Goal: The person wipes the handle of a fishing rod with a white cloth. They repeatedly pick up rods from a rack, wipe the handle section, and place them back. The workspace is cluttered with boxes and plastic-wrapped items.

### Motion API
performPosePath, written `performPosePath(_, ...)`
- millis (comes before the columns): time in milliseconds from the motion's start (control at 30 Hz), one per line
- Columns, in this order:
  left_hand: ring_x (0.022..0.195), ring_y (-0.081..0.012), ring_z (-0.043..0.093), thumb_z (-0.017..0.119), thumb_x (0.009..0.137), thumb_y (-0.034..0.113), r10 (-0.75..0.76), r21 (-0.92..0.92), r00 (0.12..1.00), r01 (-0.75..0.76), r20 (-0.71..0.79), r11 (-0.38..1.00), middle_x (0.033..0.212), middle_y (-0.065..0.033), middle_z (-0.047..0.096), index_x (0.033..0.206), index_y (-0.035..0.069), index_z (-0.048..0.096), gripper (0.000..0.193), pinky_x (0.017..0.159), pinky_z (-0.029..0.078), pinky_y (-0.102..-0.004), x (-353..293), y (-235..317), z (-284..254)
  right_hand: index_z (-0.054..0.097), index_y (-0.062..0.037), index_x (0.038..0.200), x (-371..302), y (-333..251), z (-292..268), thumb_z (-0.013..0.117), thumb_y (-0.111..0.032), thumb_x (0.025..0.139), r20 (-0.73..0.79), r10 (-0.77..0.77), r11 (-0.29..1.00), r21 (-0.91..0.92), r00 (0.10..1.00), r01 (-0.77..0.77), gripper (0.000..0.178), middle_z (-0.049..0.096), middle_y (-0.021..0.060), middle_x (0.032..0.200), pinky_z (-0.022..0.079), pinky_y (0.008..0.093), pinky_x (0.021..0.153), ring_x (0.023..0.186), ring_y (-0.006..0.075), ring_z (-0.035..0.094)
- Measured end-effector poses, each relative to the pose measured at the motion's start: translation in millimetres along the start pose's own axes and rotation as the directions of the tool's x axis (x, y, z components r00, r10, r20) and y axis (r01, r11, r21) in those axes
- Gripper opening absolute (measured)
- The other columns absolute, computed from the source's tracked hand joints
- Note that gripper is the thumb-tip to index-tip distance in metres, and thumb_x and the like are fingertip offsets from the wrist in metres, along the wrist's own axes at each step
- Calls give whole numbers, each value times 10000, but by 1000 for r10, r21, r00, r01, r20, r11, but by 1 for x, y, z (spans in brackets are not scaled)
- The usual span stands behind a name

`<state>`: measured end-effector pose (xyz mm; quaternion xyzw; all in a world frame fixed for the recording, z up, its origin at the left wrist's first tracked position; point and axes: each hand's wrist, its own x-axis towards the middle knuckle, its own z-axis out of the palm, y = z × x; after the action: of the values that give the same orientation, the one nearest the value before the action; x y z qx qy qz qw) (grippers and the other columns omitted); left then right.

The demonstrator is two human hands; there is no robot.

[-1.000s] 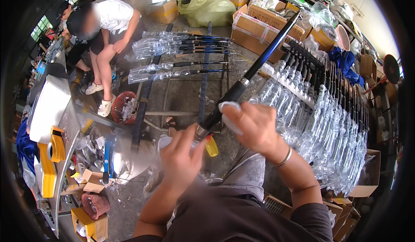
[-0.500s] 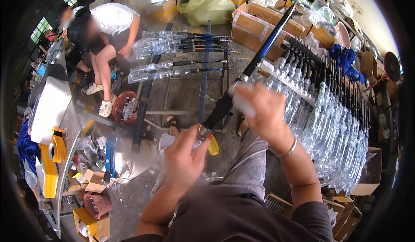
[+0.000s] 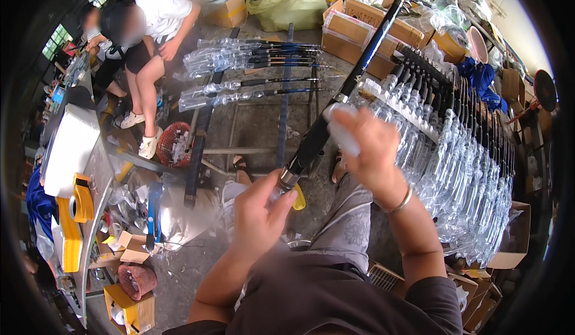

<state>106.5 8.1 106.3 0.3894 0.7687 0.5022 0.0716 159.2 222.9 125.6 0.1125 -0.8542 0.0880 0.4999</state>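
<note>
A black and blue fishing rod (image 3: pixel 319 132) slants up and away to the right in front of me. My left hand (image 3: pixel 262 210) is closed round its butt end, just below a silvery collar. Close to the black grip, my right hand (image 3: pixel 371 149) is curled round a whitish, translucent thing (image 3: pixel 343 136), too blurred to name, that seems to touch the rod's side. A bangle (image 3: pixel 402 202) circles my right wrist. To the right of that hand, a white notched rack (image 3: pixel 400 112) carries many rods in clear plastic sleeves (image 3: pixel 452 179).
Several sleeved rods (image 3: pixel 248 86) lie across a metal frame (image 3: pixel 199 137) ahead. A seated person (image 3: pixel 157 41) is beyond it at left, beside a red basket (image 3: pixel 172 146). Cartons (image 3: pixel 357 32) and a greenish sack (image 3: pixel 287 4) stand behind. Yellow tape rolls (image 3: pixel 81 198) sit on the left bench.
The rod has tilted slightly, its butt end shifting a little to the right. My right hand and the whitish thing have moved slightly rightward. The seated person has raised their upper body.
</note>
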Motion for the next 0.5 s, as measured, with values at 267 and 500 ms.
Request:
performPosePath(267, 679, -116, 562, 641, 854, 52, -55, -122, 998, 53, -13, 991, 820, -95, 637, 1094, -50, 583, 268, 613, 460, -252, 5, 6, 5, 608, -53, 1010, -5, -17, -2, 698, -58, 682, 117, -37, 999, -21, 992, 39, 340, 501, 33, 658, 435, 318, 400, 500, 186, 536)
performPosePath(500, 667, -125, 606, 632, 863, 63, 64, 48, 992, -59, -107, 997, 837, -112, 649, 1100, -25, 584, 256, 590, 477, -254, 7, 4, 9, 601, -54, 975, -9, -19, -1, 688, -111, 713, 177, -75, 997, -6, 981, 78, 282, 452, 18, 624, 415, 292, 384, 473, 149, 504)
